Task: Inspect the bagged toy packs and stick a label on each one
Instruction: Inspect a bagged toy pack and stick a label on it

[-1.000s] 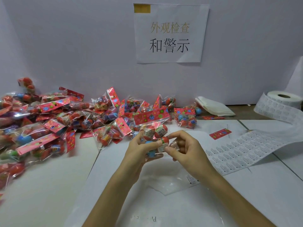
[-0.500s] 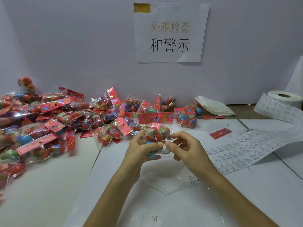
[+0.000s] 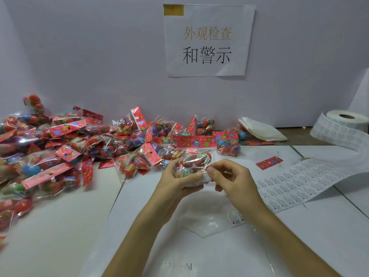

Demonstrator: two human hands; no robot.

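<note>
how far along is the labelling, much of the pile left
Done: no separate finished stack is visible. In hand: left hand and right hand hold one toy pack, a white label on it by the right thumb. Left: probably the big pile of packs at the left; the label strip holds plenty.

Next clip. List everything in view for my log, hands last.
held pack: one, clear with red header, between both hands.
pile of packs: many, mostly red, table's left and back.
label roll: one, white, far right.
label strip: one, white, from roll toward hands.
loose cards: two, red, right of pile.
clear bag: one, flat below hands.
sign: one, white, wall.
table: one, white.
left hand: grips held pack.
right hand: pinches held pack.
</note>
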